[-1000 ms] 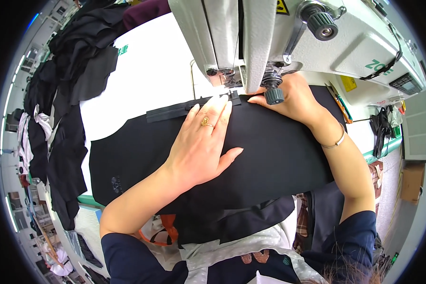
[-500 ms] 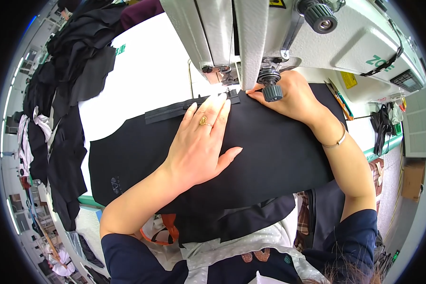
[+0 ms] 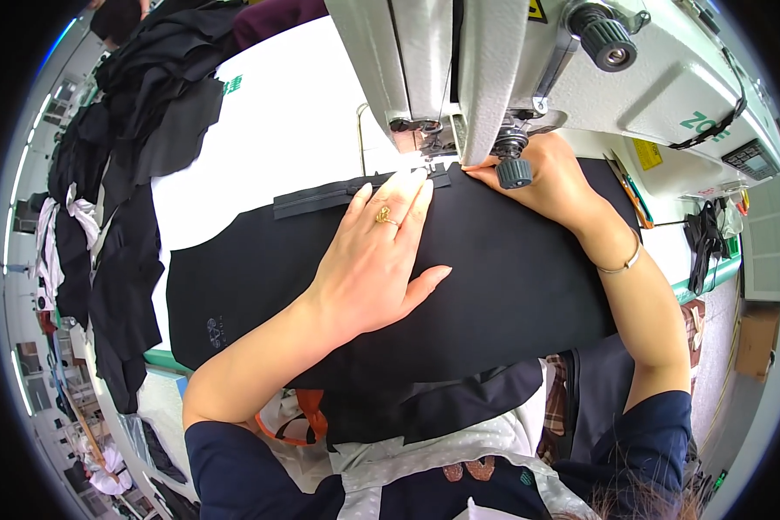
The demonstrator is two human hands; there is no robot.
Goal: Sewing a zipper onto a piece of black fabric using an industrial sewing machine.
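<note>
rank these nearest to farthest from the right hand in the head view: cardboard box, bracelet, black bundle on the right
From the right hand:
1. Bracelet, just below and to the right
2. Black bundle, farther right
3. Cardboard box, far right, lower down

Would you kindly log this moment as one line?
left hand: flat on dark strip and black fabric | right hand: at fabric's far edge, grip partly hidden | sewing machine: above far edge

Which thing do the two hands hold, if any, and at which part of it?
The right hand seems to pinch the black cloth at its far edge, the grip partly hidden; the left hand rests flat, gripping nothing.
</note>
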